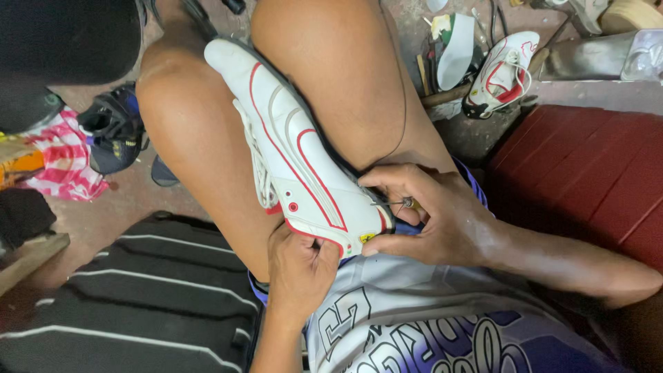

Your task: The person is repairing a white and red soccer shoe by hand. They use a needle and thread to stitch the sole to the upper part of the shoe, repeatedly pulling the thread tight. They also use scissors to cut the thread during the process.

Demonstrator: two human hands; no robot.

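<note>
- A small shoe-repair workplace, worked at floor level.
- A loose white insole lies among hand tools on the bare concrete floor.
- Another white and red sneaker waits nearby.
- A dark shoe sits by crumpled pink cloth.

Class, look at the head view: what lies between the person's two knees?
In the head view, the white sneaker with red trim is wedged between the knees, heel toward the hands. The left hand and right hand grip its heel.
</note>
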